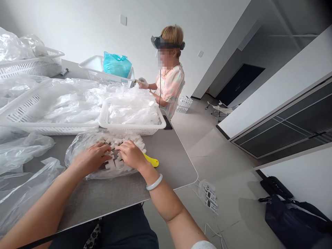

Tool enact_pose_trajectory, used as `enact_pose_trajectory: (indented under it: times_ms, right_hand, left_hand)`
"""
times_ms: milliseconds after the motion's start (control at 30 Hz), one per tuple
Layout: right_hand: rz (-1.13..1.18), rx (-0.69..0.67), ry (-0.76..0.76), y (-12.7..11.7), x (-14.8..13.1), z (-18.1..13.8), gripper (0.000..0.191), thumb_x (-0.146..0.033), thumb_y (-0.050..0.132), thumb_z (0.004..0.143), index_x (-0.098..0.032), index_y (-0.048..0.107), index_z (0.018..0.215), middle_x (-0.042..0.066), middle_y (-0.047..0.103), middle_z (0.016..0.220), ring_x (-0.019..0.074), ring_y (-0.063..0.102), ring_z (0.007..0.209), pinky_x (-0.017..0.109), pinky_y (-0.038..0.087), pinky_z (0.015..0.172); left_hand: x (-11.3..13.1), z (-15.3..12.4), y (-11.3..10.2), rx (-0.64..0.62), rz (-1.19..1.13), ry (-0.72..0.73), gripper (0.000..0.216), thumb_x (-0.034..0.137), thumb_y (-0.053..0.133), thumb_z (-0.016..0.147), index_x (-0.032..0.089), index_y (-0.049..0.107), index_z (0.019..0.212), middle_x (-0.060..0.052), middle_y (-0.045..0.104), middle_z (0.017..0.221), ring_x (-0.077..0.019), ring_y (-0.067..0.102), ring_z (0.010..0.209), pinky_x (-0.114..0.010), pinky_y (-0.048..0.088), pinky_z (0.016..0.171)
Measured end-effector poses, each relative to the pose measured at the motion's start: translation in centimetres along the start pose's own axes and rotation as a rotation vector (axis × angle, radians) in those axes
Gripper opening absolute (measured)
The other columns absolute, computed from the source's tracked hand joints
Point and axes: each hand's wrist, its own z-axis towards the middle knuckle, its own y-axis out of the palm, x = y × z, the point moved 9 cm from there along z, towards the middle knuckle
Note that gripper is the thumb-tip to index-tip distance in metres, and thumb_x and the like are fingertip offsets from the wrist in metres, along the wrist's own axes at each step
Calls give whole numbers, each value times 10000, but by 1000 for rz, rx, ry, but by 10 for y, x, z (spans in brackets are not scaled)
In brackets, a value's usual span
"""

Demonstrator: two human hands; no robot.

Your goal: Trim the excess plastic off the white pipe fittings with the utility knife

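A clear plastic bag (77, 145) lies spread on the grey table, with many small white block-like pieces (111, 164) in it. My left hand (92, 158) rests over the left part of the pieces, its fingers apart. From the right, my right hand (131, 154) reaches in with its fingers stretched toward the left hand, the fingertips touching the pieces. Neither hand visibly holds a piece. Beside my right hand, a yellow handle (151, 160) sticks out at the bag's right edge; its other end is hidden.
Behind the bag stand a small white basket (162, 119) and a large one (15, 121), both filled with clear bags. A co-worker (171, 83) wearing a headset stands at the far side, near a basket with a blue bag (118, 65). The table (178, 166) ends at the right.
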Motion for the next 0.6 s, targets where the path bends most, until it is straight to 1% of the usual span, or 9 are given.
enact_pose_trajectory:
  times_ms: [67, 167, 267, 333, 400, 433, 500, 600]
  right_hand:
    - [18, 26, 10, 0, 5, -3, 345, -49, 510, 1004, -177, 772, 1188, 105, 778, 1186, 236, 626, 1266, 388, 516, 1130]
    - [41, 34, 12, 1, 6, -6, 309, -79, 527, 1012, -180, 778, 1161, 115, 782, 1151, 252, 636, 1246, 399, 539, 1096]
    - [20, 29, -3, 4, 5, -8, 298, -81, 532, 1013, -172, 783, 1147, 123, 784, 1125, 259, 656, 1214, 409, 558, 1072]
    - [1, 39, -16, 5, 6, -9, 308, -68, 527, 1016, -175, 781, 1154, 116, 785, 1112, 252, 664, 1206, 396, 574, 1042]
    - [-15, 54, -31, 5, 7, -9, 322, -56, 522, 1020, -186, 779, 1164, 106, 786, 1089, 244, 669, 1203, 374, 589, 1005]
    - [-24, 59, -39, 6, 8, -10, 327, -51, 521, 1021, -191, 779, 1165, 102, 785, 1079, 241, 670, 1202, 366, 592, 995]
    - [-48, 57, -54, 7, 8, -9, 333, -42, 523, 1018, -191, 781, 1167, 97, 785, 1079, 238, 670, 1206, 363, 590, 1007]
    - [-82, 35, -63, 10, 7, -9, 328, -52, 517, 1025, -175, 784, 1170, 99, 788, 1086, 241, 670, 1194, 371, 585, 1022]
  left_hand:
    - [-7, -4, 8, -16, -32, -6, 241, 481, 583, 888, 286, 725, 890, -71, 734, 1008, -244, 676, 708, -322, 440, 604]
    - [-9, -10, 18, -83, -78, 27, 260, 495, 582, 904, 277, 719, 871, -58, 727, 978, -205, 629, 633, -309, 464, 611]
    - [-6, -13, 14, -62, -91, 94, 303, 499, 537, 946, 273, 737, 919, -53, 723, 927, -193, 611, 608, -289, 478, 601]
    - [-2, -14, 10, -47, -93, 169, 353, 485, 471, 997, 282, 759, 989, -58, 733, 957, -183, 613, 590, -276, 472, 569]
    - [4, -16, 11, -43, -86, 256, 397, 471, 420, 1034, 294, 773, 1003, -63, 741, 981, -173, 613, 567, -268, 461, 534]
    - [6, -16, 11, -29, -80, 293, 414, 468, 406, 1044, 295, 776, 979, -64, 743, 978, -168, 612, 557, -265, 458, 522]
    - [12, -15, 7, 48, -73, 330, 437, 474, 398, 1053, 288, 770, 919, -70, 747, 974, -167, 626, 561, -263, 465, 518]
    - [20, -12, -4, 198, -89, 296, 431, 500, 417, 1048, 282, 759, 903, -73, 765, 983, -177, 644, 574, -276, 485, 527]
